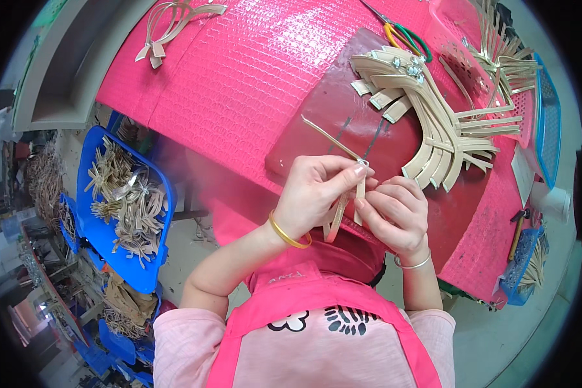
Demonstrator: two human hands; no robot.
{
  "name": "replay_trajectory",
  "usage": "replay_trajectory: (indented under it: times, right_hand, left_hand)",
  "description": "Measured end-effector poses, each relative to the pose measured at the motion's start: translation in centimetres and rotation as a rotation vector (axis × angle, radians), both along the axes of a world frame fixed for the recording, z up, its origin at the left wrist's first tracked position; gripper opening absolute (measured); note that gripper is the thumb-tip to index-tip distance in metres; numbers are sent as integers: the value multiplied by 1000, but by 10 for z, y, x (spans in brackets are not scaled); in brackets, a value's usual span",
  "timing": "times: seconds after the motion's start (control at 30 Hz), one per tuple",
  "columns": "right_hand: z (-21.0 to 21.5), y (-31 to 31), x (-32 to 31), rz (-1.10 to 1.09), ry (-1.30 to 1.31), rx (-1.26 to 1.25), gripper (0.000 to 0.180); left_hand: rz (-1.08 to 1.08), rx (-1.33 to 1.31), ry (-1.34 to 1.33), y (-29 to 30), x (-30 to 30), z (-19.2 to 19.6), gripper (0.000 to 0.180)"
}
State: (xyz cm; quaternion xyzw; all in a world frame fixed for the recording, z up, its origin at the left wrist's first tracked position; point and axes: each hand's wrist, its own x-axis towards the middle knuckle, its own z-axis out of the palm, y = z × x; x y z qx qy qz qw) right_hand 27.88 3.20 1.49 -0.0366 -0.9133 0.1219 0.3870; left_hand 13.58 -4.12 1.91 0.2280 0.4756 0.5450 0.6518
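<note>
Hands meet at the centre of the frame, over the near edge of the table [239, 77] with its pink bubbled cover. The left hand [313, 187] is closed, thumb and fingers pinching a bundle of pale bamboo strips [337, 216] near its top. The right hand [398, 210] is curled shut just beside it, fingertips pressing on the same bundle, so the strips sit squeezed between both hands and hang down toward the person's lap. One thin strip [330, 137] sticks out from the pinch, slanting up and to the left over a dark red mat [343, 97]. Just above the right hand, on that mat, lies a fanned stack of bent strips [433, 116]. Upper right, yellow and green handled scissors [404, 35] rest on the table. At left, a blue crate [90, 187] holds more tied strip pieces.
</note>
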Motion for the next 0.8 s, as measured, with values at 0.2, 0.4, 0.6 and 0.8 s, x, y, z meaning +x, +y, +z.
replay_trajectory:
  times: [0.2, 0.4, 0.6, 0.8]
  right_hand:
    - [-1, -5, 0, 9, 25, -30, 18]
    - [-2, -13, 1, 54, 25, -73, 17]
    - [-8, -13, -5, 30, 110, -215, 20]
    - [-7, -14, -11, -13, 157, -277, 24]
  left_hand:
    - [192, 79, -56, -5, 4, -1, 23]
    - [195, 28, -58, -10, 1, -1, 24]
    - [164, 75, -50, -10, -3, 6, 23]
    - [239, 108, 67, -15, 4, 3, 26]
